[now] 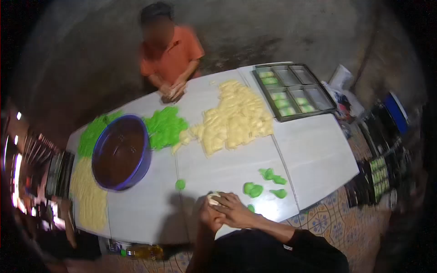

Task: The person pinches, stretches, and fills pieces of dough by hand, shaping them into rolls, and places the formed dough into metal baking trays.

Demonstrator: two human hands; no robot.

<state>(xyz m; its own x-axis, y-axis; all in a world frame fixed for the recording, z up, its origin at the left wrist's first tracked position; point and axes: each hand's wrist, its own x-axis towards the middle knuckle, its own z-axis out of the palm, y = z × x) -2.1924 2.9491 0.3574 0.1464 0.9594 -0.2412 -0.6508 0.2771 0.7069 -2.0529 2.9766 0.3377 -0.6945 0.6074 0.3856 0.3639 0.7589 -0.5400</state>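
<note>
1. Near the near edge of the white table [223, 170], a pale dough lump [214, 198] sat between the person's hands.
2. The right hand [234, 211] had its fingers curled over the lump; the left hand [210, 218] lay to the left and beneath, its fingers too hidden to tell whether they gripped.
3. The dough looked soft, so uneven pressure could have split or flattened it.
4. Green pieces [253, 189] lay right of the hands, one close beside the right hand; a sweeping forearm could have squashed it.
5. Left, a green ball [180, 184] risked rolling if knocked.
</note>
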